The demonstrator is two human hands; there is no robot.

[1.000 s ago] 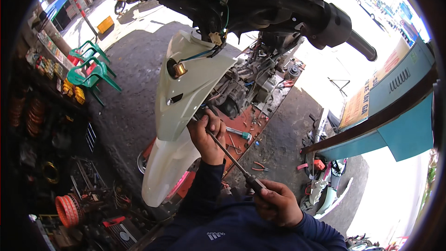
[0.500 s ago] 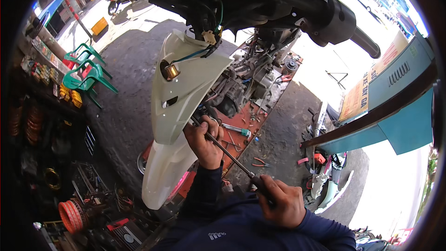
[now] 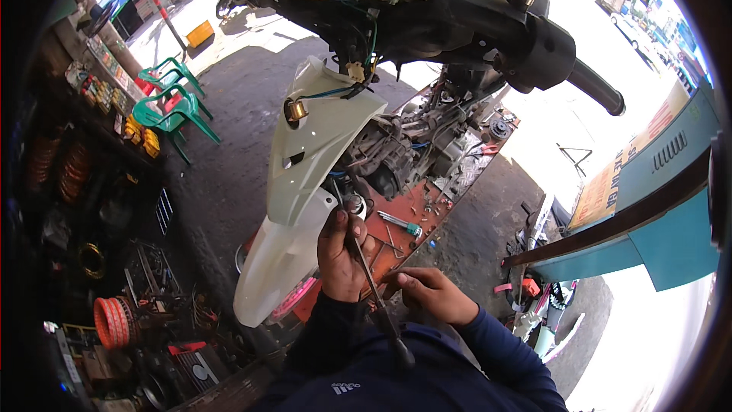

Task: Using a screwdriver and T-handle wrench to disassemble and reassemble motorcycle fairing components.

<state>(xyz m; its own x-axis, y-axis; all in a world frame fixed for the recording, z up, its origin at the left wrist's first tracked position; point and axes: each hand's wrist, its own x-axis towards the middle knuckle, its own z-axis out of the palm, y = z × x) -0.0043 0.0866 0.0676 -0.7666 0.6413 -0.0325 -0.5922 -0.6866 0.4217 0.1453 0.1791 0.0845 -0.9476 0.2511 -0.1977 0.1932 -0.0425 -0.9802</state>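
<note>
My left hand (image 3: 345, 259) is closed around the shaft of a long screwdriver (image 3: 370, 271), just below the cream front panel (image 3: 324, 149) of a partly dismantled motorbike. The screwdriver's dark handle hangs down toward my chest, free of my right hand. Beside the shaft is my right hand (image 3: 438, 295), its fingers curled together; whatever is between the fingertips, if anything, is hidden. Under the panel, the cream front mudguard (image 3: 278, 271) slopes down to the left of my left hand. A brass-coloured cylindrical part (image 3: 296, 111) on wires sits at a hole in the panel.
Overhead stretches the black handlebar (image 3: 526, 53). A red work platform (image 3: 404, 221) carries the exposed engine (image 3: 396, 149), loose bolts and a hex key set in a green holder (image 3: 402, 223). Green plastic chairs (image 3: 179, 114) stand at left. Dark shelves, parts and an orange coil (image 3: 114, 322) fill the lower left.
My right hand has let go of the screwdriver's handle and moved up beside the shaft. The handle has swung lower. My left hand keeps its hold, and the whole view has shifted slightly.
</note>
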